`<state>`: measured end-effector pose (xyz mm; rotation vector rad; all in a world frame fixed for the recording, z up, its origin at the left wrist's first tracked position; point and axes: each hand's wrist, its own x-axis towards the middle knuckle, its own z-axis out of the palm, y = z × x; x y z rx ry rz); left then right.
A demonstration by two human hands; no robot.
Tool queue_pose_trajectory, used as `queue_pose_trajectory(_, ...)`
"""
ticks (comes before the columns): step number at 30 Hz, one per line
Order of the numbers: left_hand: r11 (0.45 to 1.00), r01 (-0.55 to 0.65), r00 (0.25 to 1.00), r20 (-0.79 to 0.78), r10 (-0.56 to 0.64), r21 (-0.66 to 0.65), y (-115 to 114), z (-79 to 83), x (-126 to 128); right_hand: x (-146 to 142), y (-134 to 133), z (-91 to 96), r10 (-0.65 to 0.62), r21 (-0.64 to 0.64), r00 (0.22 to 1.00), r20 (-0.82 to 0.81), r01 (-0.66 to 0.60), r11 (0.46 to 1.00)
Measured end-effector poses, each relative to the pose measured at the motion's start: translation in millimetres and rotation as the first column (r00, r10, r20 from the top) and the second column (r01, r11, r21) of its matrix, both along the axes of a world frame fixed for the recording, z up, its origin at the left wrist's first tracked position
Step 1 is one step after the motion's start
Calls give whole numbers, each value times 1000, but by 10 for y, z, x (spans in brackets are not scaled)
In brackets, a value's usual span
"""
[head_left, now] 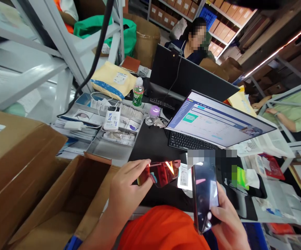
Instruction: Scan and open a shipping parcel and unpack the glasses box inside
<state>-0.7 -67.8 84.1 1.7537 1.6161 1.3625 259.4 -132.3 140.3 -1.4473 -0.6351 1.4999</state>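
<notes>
My left hand pinches a glossy red-orange mirrored lens by its left end, thumb below and fingers above. The lens is held over the black desk mat and reflects a bright streak. In my right hand a dark smartphone stands tilted upright, the thumb lying on its lower screen. Reflections and a pale shape show on the phone's screen; the content cannot be read. Between lens and phone is a white printed packet, partly behind the phone.
A monitor and keyboard stand ahead. To the left are a grey compartment tray, a white cabled device, a green-labelled bottle and an open carton. A co-worker sits behind another monitor.
</notes>
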Motion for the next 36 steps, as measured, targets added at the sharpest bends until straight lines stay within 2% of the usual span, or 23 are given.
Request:
queue_pose_trajectory(10, 993, 39, 999, -34, -35, 109, -7, 31, -54, -87, 16, 93, -55, -26, 998, -43, 54, 998)
queue_pose_trajectory(14, 992, 57, 997, -52, -52, 112, 1, 24, -71, -89, 18, 90, 2, -27, 999, -46, -4, 1000)
queue_pose_trajectory(19, 990, 138, 988, -64, -137, 8, 2, 22, -130, -104, 47, 116, 100, -32, 995, -22, -101, 994)
queue_pose_trajectory(23, 987, 155, 985, -66, -158, -50, 17, 4, -164, -103, 61, 108, 206, -33, 979, -2, -206, 978)
queue_pose_trajectory(29, 976, 217, 974, -52, -218, -33, 48, 0, -181, -120, 145, 83, 273, -16, 962, 27, -273, 962)
queue_pose_trajectory(36, 944, 323, 942, -70, -328, -72, 67, -57, -216, -177, 301, 164, 387, -21, 916, 101, -387, 922)
